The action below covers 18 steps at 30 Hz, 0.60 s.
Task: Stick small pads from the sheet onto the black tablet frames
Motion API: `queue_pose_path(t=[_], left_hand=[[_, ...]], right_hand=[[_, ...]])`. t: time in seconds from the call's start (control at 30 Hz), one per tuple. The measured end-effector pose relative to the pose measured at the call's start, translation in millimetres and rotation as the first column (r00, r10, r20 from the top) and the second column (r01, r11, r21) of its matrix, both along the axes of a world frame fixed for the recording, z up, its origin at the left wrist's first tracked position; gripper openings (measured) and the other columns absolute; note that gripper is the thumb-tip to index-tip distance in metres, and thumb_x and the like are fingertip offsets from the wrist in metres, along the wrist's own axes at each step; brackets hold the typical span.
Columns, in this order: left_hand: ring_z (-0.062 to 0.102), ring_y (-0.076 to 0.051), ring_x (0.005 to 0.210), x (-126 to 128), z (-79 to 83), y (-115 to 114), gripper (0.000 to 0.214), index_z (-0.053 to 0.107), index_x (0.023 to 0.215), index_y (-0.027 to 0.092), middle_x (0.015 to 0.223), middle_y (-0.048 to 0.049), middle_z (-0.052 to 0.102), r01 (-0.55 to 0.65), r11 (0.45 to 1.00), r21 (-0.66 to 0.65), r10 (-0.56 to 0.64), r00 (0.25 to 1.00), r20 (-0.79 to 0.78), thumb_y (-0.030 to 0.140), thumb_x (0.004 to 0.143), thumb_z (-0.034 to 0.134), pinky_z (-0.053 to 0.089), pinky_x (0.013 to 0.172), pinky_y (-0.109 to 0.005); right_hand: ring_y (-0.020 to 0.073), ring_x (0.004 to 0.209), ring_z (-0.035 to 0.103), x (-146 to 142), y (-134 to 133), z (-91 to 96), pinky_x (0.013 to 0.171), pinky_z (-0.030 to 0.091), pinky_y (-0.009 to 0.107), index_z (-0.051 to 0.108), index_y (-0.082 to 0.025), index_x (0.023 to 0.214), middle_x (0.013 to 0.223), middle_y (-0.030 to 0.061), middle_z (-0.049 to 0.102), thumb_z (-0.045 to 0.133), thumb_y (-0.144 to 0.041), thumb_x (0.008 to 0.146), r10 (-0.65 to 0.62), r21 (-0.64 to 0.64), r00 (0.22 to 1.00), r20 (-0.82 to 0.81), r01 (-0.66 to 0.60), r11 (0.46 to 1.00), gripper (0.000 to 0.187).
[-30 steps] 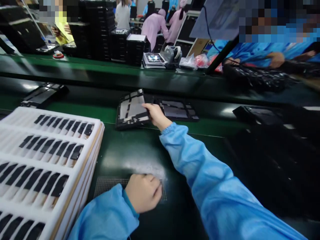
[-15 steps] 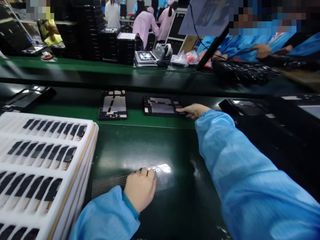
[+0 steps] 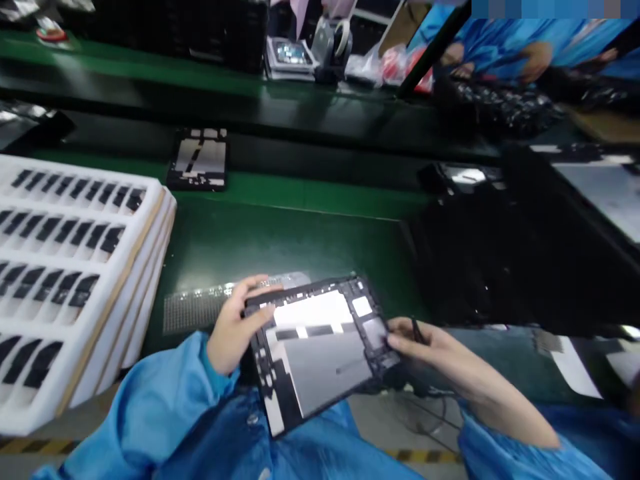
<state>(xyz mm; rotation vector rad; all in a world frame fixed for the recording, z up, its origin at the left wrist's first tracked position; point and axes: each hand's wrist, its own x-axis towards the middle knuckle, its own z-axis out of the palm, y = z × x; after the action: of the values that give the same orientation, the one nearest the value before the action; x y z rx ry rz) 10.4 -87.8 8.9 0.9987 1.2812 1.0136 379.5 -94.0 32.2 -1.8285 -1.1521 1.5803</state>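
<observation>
Between both hands I hold an opened tablet housing (image 3: 325, 373), tilted, its inner side with silver and black parts facing up. My left hand (image 3: 240, 327) grips its left edge, thumb on top and fingers behind. My right hand (image 3: 420, 343) pinches the right edge; a small dark slender thing, perhaps a tool, shows at its fingers. Behind my left hand, a clear sheet (image 3: 195, 310) with rows of small squares lies on the green bench (image 3: 300, 233). Farther back, another open tablet housing (image 3: 200, 160) lies flat.
Stacked white foam trays (image 3: 150, 193) holding dark parts stand at the left. A large black surface (image 3: 480, 260) covers the right side, with another housing (image 3: 605, 193) beyond. A tape dispenser (image 3: 335, 47) stands on the back shelf. A co-worker's blue sleeves (image 3: 500, 47) show at upper right.
My right hand has brought the tablet housing from the green strip at the back to in front of my body. My left hand has left the clear sheet and now holds the housing. The view tilted down.
</observation>
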Motion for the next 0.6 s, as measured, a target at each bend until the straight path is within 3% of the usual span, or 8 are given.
queue_pose_path(t=[0.1, 0.2, 0.3, 0.37, 0.4, 0.43, 0.5, 0.6], left_hand=[[0.074, -0.029, 0.132, 11, -0.2, -67, 0.038, 0.068, 0.132, 0.028, 0.140, -0.0093, 0.078, 0.000, 0.997, 0.081, 0.011, 0.990, -0.139, 0.051, 0.102, 0.070, 0.060, 0.119, -0.048], [0.063, -0.032, 0.145, 5, 8.0, -88, 0.046, 0.062, 0.145, 0.029, 0.155, -0.0117, 0.067, 0.009, 0.972, 0.234, 0.076, 0.933, -0.351, 0.043, 0.102, 0.069, 0.052, 0.126, -0.056], [0.060, -0.032, 0.139, -12, 24.2, -52, 0.051, 0.063, 0.145, 0.024, 0.144, -0.0141, 0.065, 0.114, 0.921, 0.372, 0.115, 0.834, -0.539, 0.037, 0.097, 0.073, 0.050, 0.121, -0.054], [0.069, -0.020, 0.098, -19, 31.8, -7, 0.030, 0.072, 0.129, 0.025, 0.109, -0.0050, 0.073, 0.313, 0.883, 0.349, -0.030, 0.781, -0.623, 0.034, 0.101, 0.068, 0.056, 0.094, -0.037], [0.065, -0.016, 0.084, -20, 32.4, 17, 0.021, 0.076, 0.117, 0.024, 0.096, -0.0022, 0.072, 0.465, 0.835, 0.295, -0.152, 0.709, -0.688, 0.033, 0.102, 0.064, 0.052, 0.083, -0.033], [0.060, -0.014, 0.073, -19, 30.5, 40, 0.015, 0.077, 0.104, 0.023, 0.085, 0.0003, 0.070, 0.603, 0.764, 0.230, -0.269, 0.622, -0.735, 0.029, 0.099, 0.064, 0.046, 0.074, -0.031], [0.052, -0.011, 0.060, -16, 20.5, 75, 0.006, 0.075, 0.088, 0.023, 0.070, 0.0050, 0.065, 0.743, 0.657, 0.127, -0.423, 0.503, -0.754, 0.021, 0.089, 0.069, 0.035, 0.064, -0.029], [0.048, -0.010, 0.054, -12, 1.8, 96, 0.007, 0.073, 0.080, 0.023, 0.061, 0.0077, 0.060, 0.807, 0.588, 0.052, -0.523, 0.429, -0.737, 0.018, 0.084, 0.071, 0.028, 0.061, -0.029]], right_hand=[[0.0207, 0.071, 0.058, 10, -19, 0.4, 0.062, 0.050, 0.036, 0.078, -0.023, 0.074, 0.075, 0.0063, 0.068, 0.092, -0.081, 0.069, -0.151, 0.141, 0.975, 0.164, 0.129, 0.982, 0.060], [0.0219, 0.079, 0.061, -14, -13, 16.3, 0.068, 0.052, 0.036, 0.081, -0.025, 0.074, 0.080, 0.0068, 0.070, 0.084, -0.082, 0.081, -0.175, 0.243, 0.981, 0.083, 0.150, 0.958, 0.057], [0.0148, 0.068, 0.055, -59, 11, 31.2, 0.059, 0.045, 0.030, 0.086, -0.024, 0.087, 0.075, 0.0026, 0.067, 0.082, -0.078, 0.088, -0.053, 0.308, 0.997, -0.051, 0.067, 0.949, 0.055], [0.0124, 0.061, 0.054, -88, 35, 29.8, 0.057, 0.045, 0.028, 0.086, -0.022, 0.094, 0.067, -0.0005, 0.063, 0.081, -0.074, 0.092, 0.093, 0.345, 0.986, -0.140, -0.040, 0.938, 0.053], [0.0123, 0.062, 0.057, -101, 48, 24.8, 0.060, 0.048, 0.027, 0.087, -0.021, 0.097, 0.067, -0.0010, 0.064, 0.082, -0.071, 0.093, 0.177, 0.368, 0.971, -0.161, -0.107, 0.924, 0.050], [0.0125, 0.065, 0.061, -111, 60, 17.4, 0.064, 0.052, 0.027, 0.086, -0.021, 0.099, 0.070, -0.0008, 0.068, 0.086, -0.068, 0.092, 0.259, 0.388, 0.952, -0.164, -0.179, 0.904, 0.047], [0.0143, 0.076, 0.070, -123, 80, -1.5, 0.074, 0.060, 0.028, 0.086, -0.020, 0.102, 0.084, 0.0020, 0.078, 0.094, -0.059, 0.087, 0.385, 0.418, 0.909, -0.159, -0.291, 0.860, 0.043], [0.0173, 0.090, 0.078, -127, 92, -27.1, 0.088, 0.067, 0.031, 0.084, -0.020, 0.103, 0.103, 0.0047, 0.083, 0.098, -0.047, 0.085, 0.445, 0.457, 0.883, -0.149, -0.337, 0.823, 0.036]])
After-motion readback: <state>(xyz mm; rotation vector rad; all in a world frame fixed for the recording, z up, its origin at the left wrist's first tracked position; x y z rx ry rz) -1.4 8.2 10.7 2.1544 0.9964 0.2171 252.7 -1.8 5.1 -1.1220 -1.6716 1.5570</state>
